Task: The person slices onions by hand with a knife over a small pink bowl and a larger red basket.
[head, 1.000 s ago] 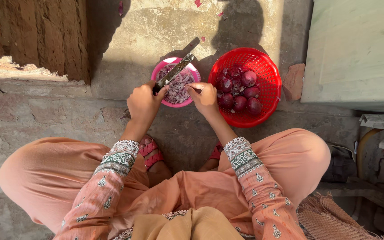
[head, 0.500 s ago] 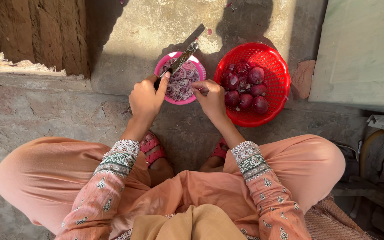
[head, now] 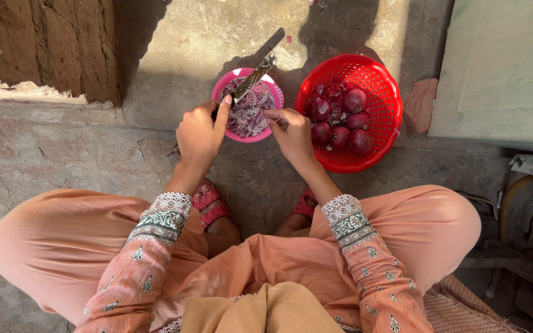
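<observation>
My left hand (head: 200, 134) grips the dark handle of a knife (head: 253, 77), whose blade angles up and right over a pink bowl (head: 276, 92) of sliced purple onion. At the bowl's right rim my right hand (head: 293, 131) pinches a small piece of onion between its fingertips. Just right of that hand stands a red plastic basket (head: 382, 132) holding several whole peeled red onions (head: 355, 100). Both hands are over the bowl, a few centimetres apart.
I squat on a stone and concrete floor (head: 63, 151), knees wide, pink sandals (head: 209, 205) under me. A brick wall (head: 44, 46) rises at the upper left. A pale green slab (head: 507, 68) lies at the right, with a brick piece (head: 421, 105) beside the basket and a woven mat (head: 458, 308) at bottom right.
The view has shifted slightly, so bowl and basket sit a bit higher and further right. Both hands stay over the bowl, the knife blade keeping its slant.
</observation>
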